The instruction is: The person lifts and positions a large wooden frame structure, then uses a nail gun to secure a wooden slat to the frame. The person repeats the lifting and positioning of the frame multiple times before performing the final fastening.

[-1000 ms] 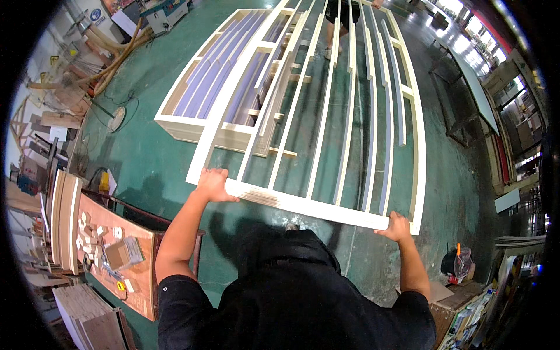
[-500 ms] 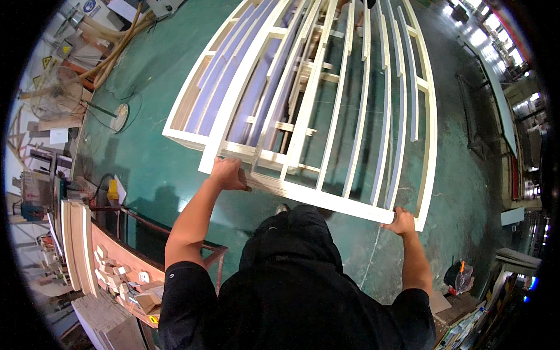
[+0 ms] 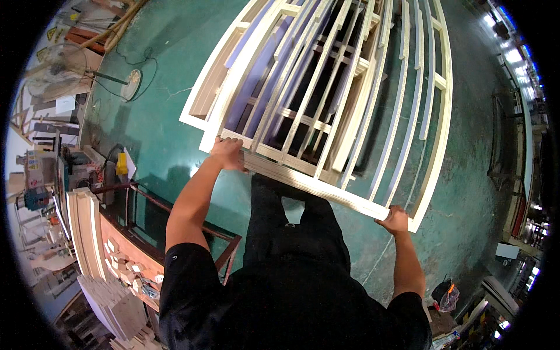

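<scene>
A long, pale wooden frame with several lengthwise slats stretches away from me. My left hand (image 3: 227, 154) is closed round its near rail (image 3: 309, 185) by the left corner. Near the right corner, my right hand (image 3: 395, 220) grips the same rail, thumb and fingers wrapped over the edge. The rail hangs in front of my thighs, above the floor. Under and to the left of this frame lies another pale wooden frame (image 3: 201, 105), with bluish-purple boards (image 3: 252, 114) showing between the slats. What supports the far ends is out of view.
Left of me stands a dark red metal rack (image 3: 178, 211), beside a bench with small wood blocks (image 3: 125, 265) and stacked boards (image 3: 87, 233). A floor fan's round base (image 3: 132, 85) and cable lie on the green floor. At lower right sits a dark bag (image 3: 446, 294).
Both hands keep their hold on the rail. The view has shifted and my legs now show below the rail. The held frame has changed angle, and more cross-pieces appear through its middle.
</scene>
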Available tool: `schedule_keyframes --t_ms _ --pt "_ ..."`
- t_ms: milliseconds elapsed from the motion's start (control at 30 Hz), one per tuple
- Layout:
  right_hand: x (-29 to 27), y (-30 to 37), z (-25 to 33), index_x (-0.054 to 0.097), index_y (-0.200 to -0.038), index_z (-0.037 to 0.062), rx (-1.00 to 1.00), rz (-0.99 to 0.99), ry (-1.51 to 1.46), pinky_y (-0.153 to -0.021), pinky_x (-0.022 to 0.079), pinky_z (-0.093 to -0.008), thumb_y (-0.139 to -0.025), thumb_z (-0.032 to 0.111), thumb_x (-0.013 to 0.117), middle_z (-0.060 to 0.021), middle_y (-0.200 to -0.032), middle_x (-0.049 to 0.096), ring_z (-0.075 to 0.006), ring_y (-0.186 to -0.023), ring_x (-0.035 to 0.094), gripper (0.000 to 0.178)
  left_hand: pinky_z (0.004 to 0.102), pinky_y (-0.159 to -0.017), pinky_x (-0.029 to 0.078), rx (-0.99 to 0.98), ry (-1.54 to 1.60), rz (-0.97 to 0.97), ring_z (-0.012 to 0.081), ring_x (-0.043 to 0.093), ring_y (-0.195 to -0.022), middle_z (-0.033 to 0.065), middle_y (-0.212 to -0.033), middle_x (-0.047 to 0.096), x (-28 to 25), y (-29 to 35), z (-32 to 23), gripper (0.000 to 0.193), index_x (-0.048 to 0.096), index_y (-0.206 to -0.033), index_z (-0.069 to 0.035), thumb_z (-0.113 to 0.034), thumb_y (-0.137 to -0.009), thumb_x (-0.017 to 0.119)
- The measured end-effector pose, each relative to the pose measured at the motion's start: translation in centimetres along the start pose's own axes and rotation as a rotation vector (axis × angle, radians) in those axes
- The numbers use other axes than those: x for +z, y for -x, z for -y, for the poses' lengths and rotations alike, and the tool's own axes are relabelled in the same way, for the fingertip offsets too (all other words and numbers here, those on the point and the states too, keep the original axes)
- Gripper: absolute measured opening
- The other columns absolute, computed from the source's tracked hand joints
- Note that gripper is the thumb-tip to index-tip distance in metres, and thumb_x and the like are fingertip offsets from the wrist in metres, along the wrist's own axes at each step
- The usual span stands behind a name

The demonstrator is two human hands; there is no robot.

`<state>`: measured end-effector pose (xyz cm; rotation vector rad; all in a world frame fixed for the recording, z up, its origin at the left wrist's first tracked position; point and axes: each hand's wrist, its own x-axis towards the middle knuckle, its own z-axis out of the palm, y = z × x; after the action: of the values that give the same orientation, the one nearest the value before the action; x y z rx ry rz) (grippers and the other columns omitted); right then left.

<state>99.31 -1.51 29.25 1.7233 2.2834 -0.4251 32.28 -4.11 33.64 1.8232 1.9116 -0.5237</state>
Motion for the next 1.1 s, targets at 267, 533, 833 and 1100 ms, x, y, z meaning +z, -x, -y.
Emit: schedule_keyframes --t_ms 267,533,833,1100 --pt "0.8 -7.9 14.4 0.067 -0.108 0.0067 0.046 0.155 0.035 -0.086 0.056 -0.0488 -0.059 0.054 0.092 -0.0126 -0.108 0.067 -0.0354 -0.097 0.068 0.073 0.0552 -0.109 0.036 0.003 -0.015 0.11 0.0277 0.057 -0.127 0.0078 -0.125 0.065 1.2 -5.8 15.2 0.085 0.067 -0.117 -0.012 -0.064 -0.054 0.091" --pt "3.6 -12.7 25.6 0.07 -0.102 0.0088 0.089 0.153 0.047 -0.085 0.057 -0.0475 -0.06 0.048 0.092 -0.0099 -0.105 0.065 -0.0351 -0.096 0.067 0.062 0.0544 -0.105 0.041 0.037 -0.078 0.144 0.0276 0.057 -0.125 0.0066 -0.125 0.063 4.4 -10.4 26.8 0.077 0.066 -0.119 -0.014 -0.057 -0.059 0.089" --pt "6.8 -16.3 30.0 0.071 -0.105 0.0082 0.047 0.041 0.077 -0.095 0.053 -0.0445 -0.059 0.043 0.093 -0.0091 -0.115 0.06 -0.0331 -0.112 0.054 0.062 0.0551 -0.107 0.044 0.078 -0.077 0.058 0.0299 0.054 -0.128 0.0086 -0.125 0.062 8.9 -14.2 31.8 0.068 0.066 -0.118 -0.013 -0.048 -0.064 0.087" --pt "8.9 -19.0 31.9 0.071 -0.109 0.0084 0.084 0.09 0.059 -0.096 0.053 -0.0447 -0.06 0.043 0.092 -0.0084 -0.118 0.061 -0.0337 -0.112 0.056 0.063 0.0528 -0.105 0.046 0.033 -0.063 0.02 0.0332 0.054 -0.123 0.0083 -0.119 0.06 11.2 -16.5 33.5 0.067 0.068 -0.112 -0.012 -0.048 -0.06 0.091"
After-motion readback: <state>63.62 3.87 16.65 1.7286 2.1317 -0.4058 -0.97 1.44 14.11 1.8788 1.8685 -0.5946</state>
